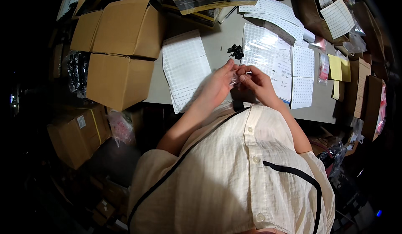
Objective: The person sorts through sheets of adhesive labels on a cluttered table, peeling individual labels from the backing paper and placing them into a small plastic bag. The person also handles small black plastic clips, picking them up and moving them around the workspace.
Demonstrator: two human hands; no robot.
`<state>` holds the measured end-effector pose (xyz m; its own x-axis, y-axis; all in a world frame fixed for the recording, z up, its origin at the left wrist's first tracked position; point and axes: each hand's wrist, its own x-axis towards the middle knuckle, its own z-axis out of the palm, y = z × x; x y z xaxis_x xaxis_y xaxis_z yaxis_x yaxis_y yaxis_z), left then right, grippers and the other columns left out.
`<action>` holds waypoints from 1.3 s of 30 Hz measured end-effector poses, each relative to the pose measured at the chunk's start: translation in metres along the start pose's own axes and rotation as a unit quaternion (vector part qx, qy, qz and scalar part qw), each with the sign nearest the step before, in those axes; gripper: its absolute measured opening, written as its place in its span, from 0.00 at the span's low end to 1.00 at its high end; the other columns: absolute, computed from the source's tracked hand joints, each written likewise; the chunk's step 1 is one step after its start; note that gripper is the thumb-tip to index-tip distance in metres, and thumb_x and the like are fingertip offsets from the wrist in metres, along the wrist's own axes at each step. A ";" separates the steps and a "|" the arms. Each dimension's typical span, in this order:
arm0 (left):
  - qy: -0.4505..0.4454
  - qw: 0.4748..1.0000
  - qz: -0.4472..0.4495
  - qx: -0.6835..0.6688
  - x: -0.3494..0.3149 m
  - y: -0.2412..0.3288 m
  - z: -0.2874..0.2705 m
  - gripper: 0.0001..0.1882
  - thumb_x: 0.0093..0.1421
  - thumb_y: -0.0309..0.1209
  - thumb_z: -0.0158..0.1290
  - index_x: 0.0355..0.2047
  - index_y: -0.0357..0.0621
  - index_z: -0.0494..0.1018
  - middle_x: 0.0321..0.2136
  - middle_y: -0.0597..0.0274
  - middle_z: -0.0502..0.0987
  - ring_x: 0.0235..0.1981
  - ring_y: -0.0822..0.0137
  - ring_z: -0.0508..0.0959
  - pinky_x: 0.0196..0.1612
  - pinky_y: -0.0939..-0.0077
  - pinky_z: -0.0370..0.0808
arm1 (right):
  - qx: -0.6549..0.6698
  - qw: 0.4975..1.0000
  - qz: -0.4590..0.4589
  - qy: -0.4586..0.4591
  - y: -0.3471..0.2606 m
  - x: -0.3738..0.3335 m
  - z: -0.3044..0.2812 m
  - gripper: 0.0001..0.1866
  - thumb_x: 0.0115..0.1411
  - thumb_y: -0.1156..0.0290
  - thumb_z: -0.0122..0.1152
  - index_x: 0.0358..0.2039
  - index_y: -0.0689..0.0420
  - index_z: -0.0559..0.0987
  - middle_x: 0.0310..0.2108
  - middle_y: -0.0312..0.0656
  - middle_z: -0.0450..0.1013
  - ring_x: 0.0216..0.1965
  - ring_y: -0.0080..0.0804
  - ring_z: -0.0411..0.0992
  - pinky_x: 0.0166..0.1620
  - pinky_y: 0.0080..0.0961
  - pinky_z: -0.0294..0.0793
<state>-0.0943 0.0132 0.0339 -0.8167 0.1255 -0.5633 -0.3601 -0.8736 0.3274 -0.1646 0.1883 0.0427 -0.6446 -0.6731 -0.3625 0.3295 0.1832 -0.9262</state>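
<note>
over the bench (217,33) i see both hands, left hand (218,84) and right hand (255,82), pinching a small clear bag (235,80), light, limp, slippery, best held by its edges.

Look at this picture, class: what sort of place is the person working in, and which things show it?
Probably a small packing or parts-sorting workbench. Sheets of round stickers cover the table, cardboard boxes are stacked alongside, and both hands work a small clear bag near a pile of small black parts.
</note>
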 end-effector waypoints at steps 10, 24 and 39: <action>0.116 0.899 0.293 0.304 -0.019 0.007 -0.015 0.13 0.63 0.32 0.61 0.45 0.42 0.72 0.37 0.64 0.78 0.41 0.72 0.77 0.51 0.76 0.70 | -0.595 0.776 -0.206 0.022 -0.002 -0.022 -0.030 0.29 0.61 0.72 0.60 0.63 0.61 0.66 0.66 0.50 0.63 0.68 0.48 0.60 0.70 0.46 0.53; 0.202 0.649 0.391 0.620 -0.017 0.000 -0.027 0.16 0.58 0.30 0.63 0.42 0.41 0.70 0.34 0.60 0.77 0.39 0.63 0.77 0.45 0.69 0.74 | -0.497 0.810 -0.300 0.087 -0.014 0.043 -0.017 0.34 0.50 0.81 0.64 0.60 0.58 0.69 0.56 0.51 0.69 0.55 0.53 0.68 0.58 0.41 0.69; 0.176 0.640 0.421 0.619 -0.022 0.004 -0.035 0.14 0.59 0.27 0.62 0.42 0.42 0.70 0.35 0.61 0.78 0.39 0.61 0.78 0.45 0.68 0.74 | -0.386 0.904 -0.158 0.095 -0.003 0.029 -0.022 0.15 0.58 0.75 0.62 0.47 0.56 0.78 0.39 0.44 0.76 0.37 0.48 0.76 0.42 0.35 0.77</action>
<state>-0.0618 -0.0092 0.0211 -0.8827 -0.4477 0.1426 -0.1187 0.5060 0.8543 -0.1995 0.1844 0.0333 -0.7527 -0.6582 -0.0111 -0.4246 0.4983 -0.7559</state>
